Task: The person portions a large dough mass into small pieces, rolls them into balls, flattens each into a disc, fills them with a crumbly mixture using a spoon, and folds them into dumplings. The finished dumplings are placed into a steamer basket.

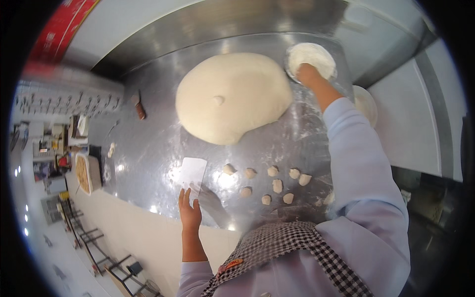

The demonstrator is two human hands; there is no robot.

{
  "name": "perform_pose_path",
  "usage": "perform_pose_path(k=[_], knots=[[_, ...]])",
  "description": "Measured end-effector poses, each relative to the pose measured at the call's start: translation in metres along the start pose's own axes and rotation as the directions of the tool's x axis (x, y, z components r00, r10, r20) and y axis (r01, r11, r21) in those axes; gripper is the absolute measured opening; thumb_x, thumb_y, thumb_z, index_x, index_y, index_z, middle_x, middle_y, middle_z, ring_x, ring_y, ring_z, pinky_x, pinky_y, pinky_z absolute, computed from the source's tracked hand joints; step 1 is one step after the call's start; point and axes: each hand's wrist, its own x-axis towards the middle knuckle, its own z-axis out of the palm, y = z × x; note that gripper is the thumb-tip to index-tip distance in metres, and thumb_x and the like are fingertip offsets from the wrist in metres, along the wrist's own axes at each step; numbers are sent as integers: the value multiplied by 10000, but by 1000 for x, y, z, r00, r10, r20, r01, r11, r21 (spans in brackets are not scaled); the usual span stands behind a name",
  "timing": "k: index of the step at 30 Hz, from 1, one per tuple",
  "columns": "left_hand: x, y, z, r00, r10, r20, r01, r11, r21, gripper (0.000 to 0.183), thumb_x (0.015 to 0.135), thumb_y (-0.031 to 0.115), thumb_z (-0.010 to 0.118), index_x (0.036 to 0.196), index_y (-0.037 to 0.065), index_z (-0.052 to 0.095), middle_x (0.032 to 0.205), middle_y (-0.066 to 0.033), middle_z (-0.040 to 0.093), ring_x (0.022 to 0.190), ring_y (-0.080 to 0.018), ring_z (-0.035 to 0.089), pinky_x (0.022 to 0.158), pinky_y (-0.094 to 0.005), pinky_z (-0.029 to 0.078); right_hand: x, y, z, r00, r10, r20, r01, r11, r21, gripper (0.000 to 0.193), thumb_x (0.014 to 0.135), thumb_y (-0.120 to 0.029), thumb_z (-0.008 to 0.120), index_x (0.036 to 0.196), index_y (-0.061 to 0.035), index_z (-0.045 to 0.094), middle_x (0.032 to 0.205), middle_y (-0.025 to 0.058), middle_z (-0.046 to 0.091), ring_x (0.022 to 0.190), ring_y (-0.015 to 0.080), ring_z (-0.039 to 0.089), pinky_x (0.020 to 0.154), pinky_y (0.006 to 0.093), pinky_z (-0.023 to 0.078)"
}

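Observation:
My right hand [308, 74] reaches into a round bowl of white flour [314, 53] at the back right of the steel table. Its fingers are hidden in the flour. By the table's front edge, my left hand [190, 210] has its fingers stretched out and apart. The fingertips are at the lower edge of a white flat dough scraper [193, 171]; whether they touch it I cannot tell. A large smooth mound of dough [232, 96] spreads over the back middle. Several small dough pieces [277, 186] lie scattered in front of me, to the right of the scraper.
A knife with a brown handle [140, 110] lies left of the dough mound. At the table's left end stands a white tub with yellowish contents [88, 173]. Another pale bowl [366, 105] is partly behind my right arm. A steel wall [222, 29] borders the back.

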Motion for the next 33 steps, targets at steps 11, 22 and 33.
perform_pose_path(k=[11, 22, 33], knots=[[90, -21, 13, 997, 23, 69, -41, 960, 278, 1023, 751, 365, 854, 1542, 58, 281, 1465, -243, 414, 1324, -460, 426, 1073, -535, 415, -168, 29, -15, 777, 457, 433, 221, -842, 493, 175, 941, -118, 553, 1040, -24, 662, 913, 130, 649, 823, 276, 621, 734, 360, 514], [94, -46, 2, 952, 176, 250, -87, 940, -328, 776, 757, 217, 856, 1330, -20, 391, 1251, -210, 581, 1172, -335, 598, 967, -404, 505, -346, -240, 15, 900, 427, -87, -112, 419, 901, 205, 979, -177, 588, 1072, -57, 726, 1120, 79, 690, 1101, 245, 629, 997, 359, 482], [77, -118, 17, 976, 160, 149, -93, 920, -381, 607, 888, 165, 729, 1344, -56, 396, 1237, -270, 608, 1135, -370, 624, 959, -426, 498, -382, -268, 20, 595, 801, -58, 291, -148, 945, 320, 953, -80, 569, 1259, 11, 601, 1197, 111, 676, 1159, 233, 614, 1025, 320, 455]])
